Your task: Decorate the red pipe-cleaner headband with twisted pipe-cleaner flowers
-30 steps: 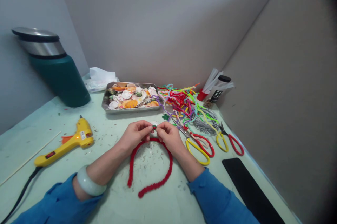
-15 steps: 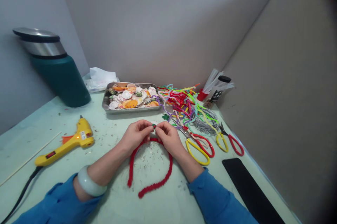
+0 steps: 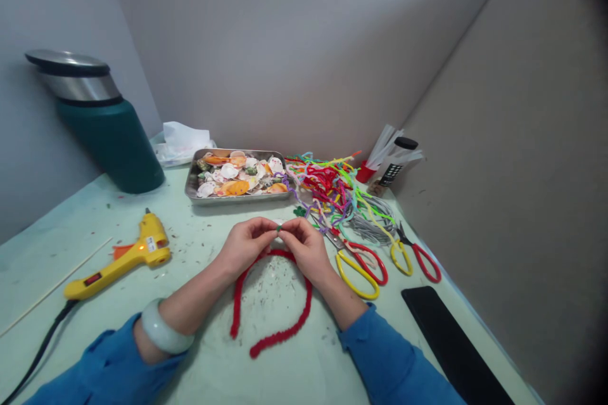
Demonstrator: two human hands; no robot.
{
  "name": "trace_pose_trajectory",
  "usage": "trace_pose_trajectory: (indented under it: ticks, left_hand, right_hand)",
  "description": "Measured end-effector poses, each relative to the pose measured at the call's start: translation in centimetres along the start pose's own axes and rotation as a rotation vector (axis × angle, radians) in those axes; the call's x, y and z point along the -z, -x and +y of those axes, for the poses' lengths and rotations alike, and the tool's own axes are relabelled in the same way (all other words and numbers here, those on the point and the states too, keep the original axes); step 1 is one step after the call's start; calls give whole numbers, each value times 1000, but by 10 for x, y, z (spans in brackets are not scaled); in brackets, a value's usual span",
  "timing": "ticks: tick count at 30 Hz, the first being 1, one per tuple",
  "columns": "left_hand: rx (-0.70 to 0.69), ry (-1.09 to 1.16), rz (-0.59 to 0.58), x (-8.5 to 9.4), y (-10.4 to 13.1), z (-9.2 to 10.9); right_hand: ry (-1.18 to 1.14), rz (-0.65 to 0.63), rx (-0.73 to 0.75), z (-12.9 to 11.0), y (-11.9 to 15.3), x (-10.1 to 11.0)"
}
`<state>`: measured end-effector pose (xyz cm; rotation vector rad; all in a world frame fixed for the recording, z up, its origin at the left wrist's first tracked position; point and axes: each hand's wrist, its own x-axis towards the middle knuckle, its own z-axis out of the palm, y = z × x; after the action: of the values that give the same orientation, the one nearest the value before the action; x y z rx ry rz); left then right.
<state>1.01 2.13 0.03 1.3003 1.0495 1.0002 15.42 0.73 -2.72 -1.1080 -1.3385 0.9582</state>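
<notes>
Between the fingertips of both hands is a small green piece (image 3: 278, 228), pinched from either side and mostly covered; its exact kind is too small to make out. My left hand (image 3: 247, 244) grips it from the left, fingers closed, with a pale bangle (image 3: 164, 327) on the wrist. My right hand (image 3: 306, 245) meets it with thumb and index pressed together. Beneath the hands a red fuzzy pipe cleaner (image 3: 308, 307) curves in a loop on the table, its two ends apart toward me and its top partly behind the fingers.
Left lies a yellow glue gun (image 3: 121, 263) with its cord, beside a thin stick (image 3: 57, 286). Behind stand a teal bottle (image 3: 111, 145) and a metal tray (image 3: 237, 200) of shells. Right are tangled pipe cleaners (image 3: 327, 183), scissors (image 3: 361, 272), more scissors (image 3: 420, 256) and a black strip (image 3: 451, 341).
The fingers have closed further over the small piece; the red spot seen on it earlier is now hidden. The hands stay in nearly the same place and the red loop lies still.
</notes>
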Motion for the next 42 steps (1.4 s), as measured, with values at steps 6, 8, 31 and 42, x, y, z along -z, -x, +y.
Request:
trace_pose_trajectory:
  ticks: [6, 8, 31, 42]
  left_hand:
    - [-1, -6, 29, 0, 0, -1]
    - [2, -19, 35, 0, -1, -2]
    - [-66, -149, 38, 1, -1, -6]
    - [-147, -255, 41, 2, -2, -9]
  right_hand:
    - [-98, -12, -51, -4, -2, 0]
    - [-115, -11, -69, -7, -2, 0]
    - [-127, -14, -50, -8, 0, -1]
    - [-189, -50, -66, -6, 0, -1]
